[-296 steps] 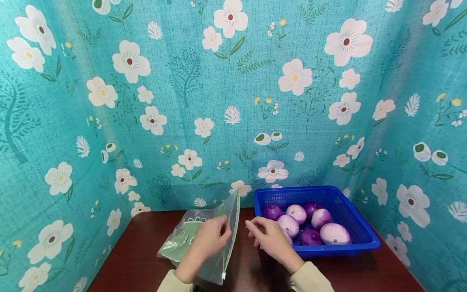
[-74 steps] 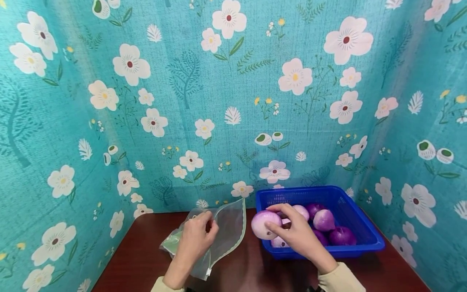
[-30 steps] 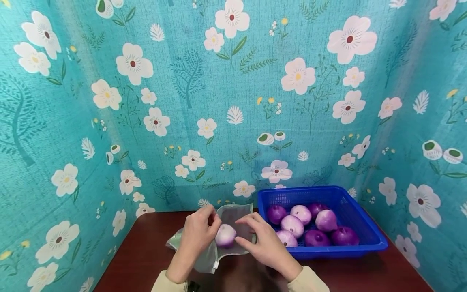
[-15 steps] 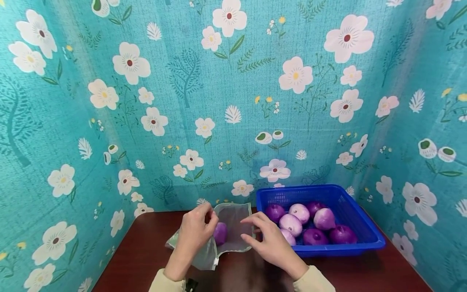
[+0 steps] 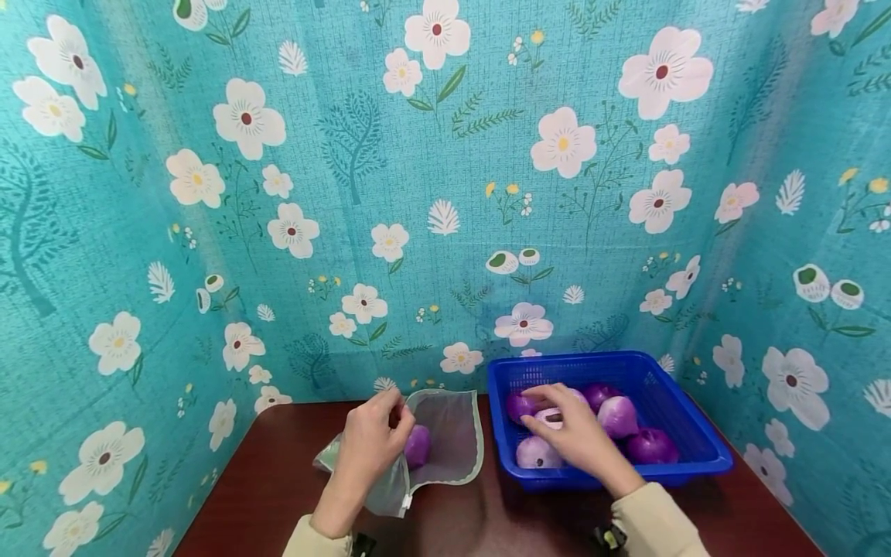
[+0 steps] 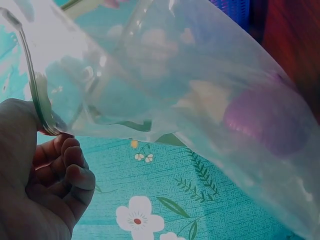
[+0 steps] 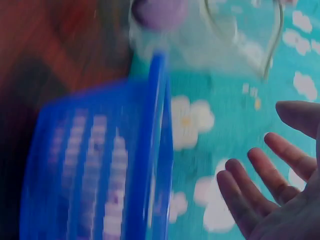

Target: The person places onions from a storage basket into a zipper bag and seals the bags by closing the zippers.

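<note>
My left hand [image 5: 376,437] pinches the edge of a clear zip bag [image 5: 452,433] by its mouth, which gapes to the right. A purple onion [image 5: 418,447] lies inside the bag; the left wrist view shows that onion [image 6: 267,120] blurred through the plastic. My right hand [image 5: 574,429] is above the blue basket, fingers spread and lightly bent over a pale onion [image 5: 550,418] that it partly covers. In the right wrist view nothing sits in the palm of the hand [image 7: 280,200]. Whether the fingers touch an onion cannot be told.
The blue plastic basket [image 5: 696,464] stands on the right of the dark red table [image 5: 244,480]. It holds several onions, among them a dark purple onion [image 5: 652,447] and a pale onion [image 5: 537,452]. Flowered teal cloth [image 5: 445,271] rises behind and at both sides.
The right hand carried an onion from the basket to the bag's mouth and let it go inside. Since then it has moved right, back over the basket. The left hand keeps its pinch.
</note>
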Demonstrator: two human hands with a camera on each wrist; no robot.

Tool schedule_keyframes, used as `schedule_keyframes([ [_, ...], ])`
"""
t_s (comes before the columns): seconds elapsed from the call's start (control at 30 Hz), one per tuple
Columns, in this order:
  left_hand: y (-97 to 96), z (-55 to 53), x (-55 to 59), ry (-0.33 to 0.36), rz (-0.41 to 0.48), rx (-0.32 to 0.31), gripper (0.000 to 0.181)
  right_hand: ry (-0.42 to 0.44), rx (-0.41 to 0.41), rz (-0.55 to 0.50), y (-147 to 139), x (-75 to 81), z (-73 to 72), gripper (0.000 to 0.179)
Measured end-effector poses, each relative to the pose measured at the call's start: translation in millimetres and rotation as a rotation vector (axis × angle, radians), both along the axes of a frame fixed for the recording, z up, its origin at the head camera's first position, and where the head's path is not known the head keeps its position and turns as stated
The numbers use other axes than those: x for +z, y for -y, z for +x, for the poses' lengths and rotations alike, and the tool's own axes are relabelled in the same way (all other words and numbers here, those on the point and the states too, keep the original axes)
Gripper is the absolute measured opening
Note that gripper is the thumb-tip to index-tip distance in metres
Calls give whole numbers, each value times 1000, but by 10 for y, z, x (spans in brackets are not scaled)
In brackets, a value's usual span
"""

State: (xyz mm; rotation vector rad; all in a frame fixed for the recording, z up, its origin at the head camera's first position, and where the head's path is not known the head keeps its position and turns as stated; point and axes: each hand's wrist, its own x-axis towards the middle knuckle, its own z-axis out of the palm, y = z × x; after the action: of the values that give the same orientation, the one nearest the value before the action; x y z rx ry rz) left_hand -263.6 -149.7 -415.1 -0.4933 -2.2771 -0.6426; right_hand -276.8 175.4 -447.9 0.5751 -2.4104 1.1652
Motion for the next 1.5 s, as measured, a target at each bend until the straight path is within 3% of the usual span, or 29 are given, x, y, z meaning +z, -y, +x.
schedule_keyframes([
  [0.37, 0, 27, -14, 1, 9, 2, 31, 75, -302, 147, -868, -136, -182, 63],
  [0.6, 31, 8, -23, -21, 4, 8, 32, 306, -362, 161, -1139, -266, -215, 94],
  [0.7, 41, 4, -28, -6, 5, 8, 31, 356, -366, 171, -1189, -333, -237, 101],
  [0.9, 50, -3, -35, -10, 5, 7, 31, 374, -360, 190, -1254, -479, -294, 100],
  [1.13, 62, 24, -29, 23, 6, 23, 30, 338, -343, 215, -1243, -563, -328, 85],
  [1.5, 66, 26, -26, 35, 0, 37, 29, 299, -368, 254, -1223, -600, -371, 65],
])
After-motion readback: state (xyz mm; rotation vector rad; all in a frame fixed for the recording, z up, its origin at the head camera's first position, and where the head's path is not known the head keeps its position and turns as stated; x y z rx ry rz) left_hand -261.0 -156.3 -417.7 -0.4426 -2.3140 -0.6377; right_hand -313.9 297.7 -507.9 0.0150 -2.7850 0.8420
